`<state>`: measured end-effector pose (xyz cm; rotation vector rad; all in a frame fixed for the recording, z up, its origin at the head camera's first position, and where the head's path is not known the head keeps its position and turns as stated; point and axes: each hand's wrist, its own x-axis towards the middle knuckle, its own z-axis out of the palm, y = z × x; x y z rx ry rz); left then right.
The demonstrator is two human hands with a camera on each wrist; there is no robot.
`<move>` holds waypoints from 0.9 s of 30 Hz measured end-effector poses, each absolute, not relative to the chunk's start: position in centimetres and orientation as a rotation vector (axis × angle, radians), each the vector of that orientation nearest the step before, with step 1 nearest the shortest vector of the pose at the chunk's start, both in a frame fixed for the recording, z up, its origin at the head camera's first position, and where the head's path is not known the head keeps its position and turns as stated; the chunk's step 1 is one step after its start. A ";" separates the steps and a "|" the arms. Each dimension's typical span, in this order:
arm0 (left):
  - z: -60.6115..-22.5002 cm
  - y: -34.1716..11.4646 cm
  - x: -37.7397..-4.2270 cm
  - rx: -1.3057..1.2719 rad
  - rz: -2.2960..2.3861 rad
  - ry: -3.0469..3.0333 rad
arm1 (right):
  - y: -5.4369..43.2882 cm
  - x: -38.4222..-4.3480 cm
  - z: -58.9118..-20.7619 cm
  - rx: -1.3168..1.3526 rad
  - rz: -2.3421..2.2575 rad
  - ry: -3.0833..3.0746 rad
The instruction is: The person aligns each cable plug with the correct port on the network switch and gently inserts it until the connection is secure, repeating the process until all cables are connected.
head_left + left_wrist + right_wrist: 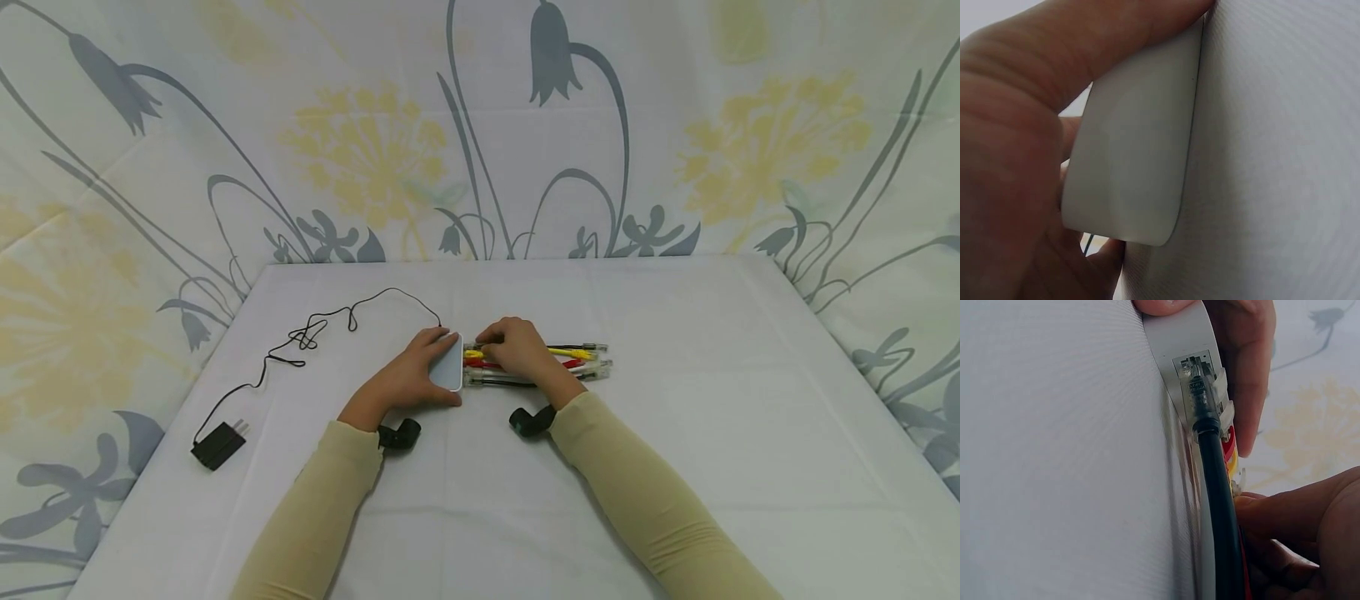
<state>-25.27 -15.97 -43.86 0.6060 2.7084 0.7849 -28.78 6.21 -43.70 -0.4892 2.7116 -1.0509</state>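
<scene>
A small white network switch (447, 367) lies on the table, its ports facing right. My left hand (408, 375) grips it, thumb along the near side and fingers at the far side; the left wrist view shows the white casing (1135, 144) within the grip. Several short network cables, including a red one (474, 363) and a near black one (498, 382), lie side by side from the port side. The near black cable's clear plug (1199, 400) is at a port. My right hand (521, 346) pinches a cable near its switch end; its fingers hide which one.
A thin black power cord (303, 337) runs from the switch's far side, tangled midway, to a black power adapter (218, 446) at the left. Clear cable plugs (603, 368) lie right of the right hand. The table has a white cloth (712, 417); a flowered curtain hangs behind.
</scene>
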 end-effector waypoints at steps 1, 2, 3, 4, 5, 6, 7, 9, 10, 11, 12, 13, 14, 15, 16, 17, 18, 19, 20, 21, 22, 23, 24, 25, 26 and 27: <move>-43.9 -16.0 -25.3 0.607 0.786 2.709 | 6.2 -28.8 -43.7 -0.496 -1.049 2.710; -43.9 -16.0 -25.3 0.608 0.788 2.709 | 6.2 -28.8 -43.7 -0.503 -1.045 2.711; -43.9 -16.0 -25.3 0.608 0.789 2.709 | 6.2 -28.8 -43.7 -0.511 -1.042 2.710; -44.0 -16.0 -25.3 0.609 0.790 2.710 | 6.2 -28.8 -43.7 -0.519 -1.041 2.707; -44.0 -16.0 -25.3 0.609 0.791 2.710 | 6.2 -28.9 -43.7 -0.527 -1.036 2.707; -44.0 -16.0 -25.3 0.608 0.792 2.710 | 6.2 -28.9 -43.7 -0.534 -1.031 2.707; -44.0 -16.0 -25.3 0.608 0.793 2.710 | 6.2 -29.0 -43.8 -0.540 -1.023 2.708; -44.0 -16.0 -25.3 0.606 0.793 2.709 | 6.2 -29.0 -43.8 -0.551 -1.011 2.711; -44.0 -16.0 -25.3 0.607 0.795 2.709 | 6.2 -29.0 -43.8 -0.554 -1.006 2.710; -44.0 -16.0 -25.3 0.607 0.797 2.708 | 6.2 -29.1 -43.8 -0.556 -1.000 2.714; -44.0 -16.0 -25.3 0.610 0.798 2.708 | 6.3 -29.1 -43.8 -0.558 -0.995 2.717; -44.0 -16.0 -25.3 0.612 0.799 2.708 | 6.3 -29.1 -43.8 -0.559 -0.990 2.720; -44.0 -16.0 -25.3 0.611 0.796 2.708 | 6.3 -29.2 -43.8 -0.559 -0.989 2.721; -43.9 -15.9 -25.3 0.610 0.794 2.708 | 6.3 -29.2 -43.8 -0.560 -0.989 2.721; -43.9 -15.9 -25.3 0.608 0.790 2.708 | 6.3 -29.2 -43.8 -0.561 -0.989 2.723; -43.9 -15.9 -25.3 0.605 0.785 2.709 | 6.3 -29.2 -43.8 -0.563 -0.993 2.723; -43.8 -15.9 -25.3 0.608 0.781 2.711 | 6.2 -29.2 -43.8 -0.566 -0.995 2.723; -43.8 -15.9 -25.3 0.611 0.782 2.711 | 6.2 -29.2 -43.8 -0.571 -0.998 2.722; -43.7 -15.9 -25.3 0.611 0.784 2.711 | 6.2 -29.2 -43.8 -0.576 -0.997 2.722; -43.6 -15.8 -25.2 0.616 0.790 2.710 | 6.2 -29.2 -43.8 -0.582 -0.997 2.722; -43.6 -15.8 -25.2 0.621 0.793 2.710 | 6.1 -29.2 -43.7 -0.585 -0.997 2.723; -43.5 -15.8 -25.1 0.625 0.799 2.708 | 6.1 -29.2 -43.7 -0.590 -0.994 2.725; -43.5 -15.8 -25.1 0.630 0.805 2.707 | 6.1 -29.2 -43.7 -0.591 -0.992 2.728; -43.5 -15.8 -25.1 0.629 0.809 2.706 | 6.0 -29.2 -43.7 -0.591 -0.990 2.731; -43.5 -15.7 -25.1 0.629 0.808 2.707 | 6.0 -29.1 -43.7 -0.588 -0.994 2.731; -43.5 -15.7 -25.1 0.628 0.808 2.707 | 6.0 -29.1 -43.7 -0.584 -0.999 2.731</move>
